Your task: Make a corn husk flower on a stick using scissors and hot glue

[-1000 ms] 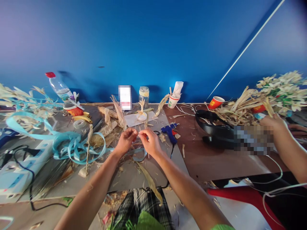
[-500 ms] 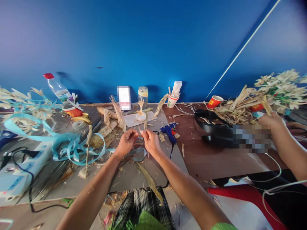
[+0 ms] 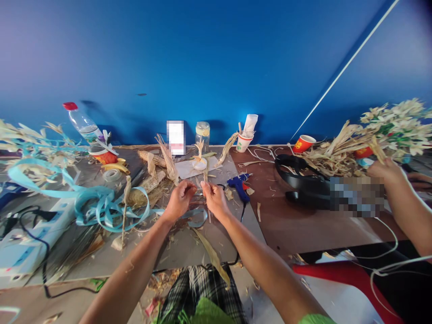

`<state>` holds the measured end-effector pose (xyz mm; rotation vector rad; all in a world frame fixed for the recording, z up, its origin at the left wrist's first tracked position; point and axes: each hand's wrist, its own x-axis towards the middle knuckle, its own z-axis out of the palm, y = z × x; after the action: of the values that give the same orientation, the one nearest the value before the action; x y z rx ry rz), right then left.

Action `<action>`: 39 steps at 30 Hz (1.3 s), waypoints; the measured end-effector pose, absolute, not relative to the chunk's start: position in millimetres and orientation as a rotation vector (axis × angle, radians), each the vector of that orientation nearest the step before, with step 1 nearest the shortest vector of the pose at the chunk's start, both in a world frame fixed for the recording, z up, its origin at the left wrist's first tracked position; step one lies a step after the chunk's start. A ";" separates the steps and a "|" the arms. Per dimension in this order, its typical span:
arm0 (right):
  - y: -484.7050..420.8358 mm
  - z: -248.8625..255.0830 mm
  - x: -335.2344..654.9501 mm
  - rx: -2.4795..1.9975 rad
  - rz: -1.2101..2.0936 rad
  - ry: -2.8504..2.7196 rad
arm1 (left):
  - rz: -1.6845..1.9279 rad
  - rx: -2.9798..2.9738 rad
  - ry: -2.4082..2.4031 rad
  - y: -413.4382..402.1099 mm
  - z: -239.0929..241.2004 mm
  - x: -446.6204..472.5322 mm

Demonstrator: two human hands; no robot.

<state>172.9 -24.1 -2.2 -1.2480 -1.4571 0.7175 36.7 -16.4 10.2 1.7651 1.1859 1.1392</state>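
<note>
My left hand [image 3: 179,200] and my right hand [image 3: 214,200] meet over the middle of the grey table [image 3: 189,245], fingers pinched together. Between them they hold a thin dried straw stem [image 3: 207,198] that runs from above the fingertips down past my right palm. A loop of light blue ribbon [image 3: 101,204] lies just under and left of my hands. A blue glue gun [image 3: 239,186] lies right of my right hand.
Dried husks [image 3: 158,173], a glass jar [image 3: 202,132], paper cups [image 3: 243,140] and a plastic bottle [image 3: 83,123] stand toward the blue wall. A black device [image 3: 300,180] sits on the brown board. Another person's hand [image 3: 386,173] works by dried flowers [image 3: 394,128] at right.
My two hands have drawn a little closer together and the straw stem now stands more upright between them. The other person's hand stays by the flowers.
</note>
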 end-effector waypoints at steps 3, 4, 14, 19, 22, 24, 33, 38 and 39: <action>-24.3 -2.6 173.8 -1.257 0.695 -1.442 | 1.158 1.647 1.153 -15.4 8.9 35.6; -24.8 -1.9 174.2 -1.266 0.683 -1.437 | 1.169 1.591 1.131 -14.9 8.0 34.9; -27.9 1.9 174.8 -1.296 0.556 -1.569 | 1.058 1.440 1.033 -11.2 -1.7 33.6; -29.3 1.5 171.8 -1.286 0.533 -1.638 | 1.046 1.361 1.018 -12.4 0.0 37.7; -29.9 1.9 170.7 -1.283 0.550 -1.644 | 1.028 1.311 1.003 -13.7 2.2 39.4; -30.1 2.1 170.6 -1.280 0.563 -1.638 | 1.022 1.295 1.002 -14.1 3.1 39.8; -30.6 4.0 171.8 -1.266 0.628 -1.554 | 1.051 1.493 1.077 -11.2 1.7 38.8; -29.7 2.1 171.3 -1.262 0.681 -1.514 | 1.076 1.449 1.099 -11.0 1.8 38.6; -29.4 1.5 171.2 -1.259 0.691 -1.506 | 1.071 1.437 1.095 -10.9 1.7 38.4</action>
<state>171.2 -29.4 1.5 -1.2592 -1.5058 0.6912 38.4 -10.9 1.7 1.4367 1.0949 1.0708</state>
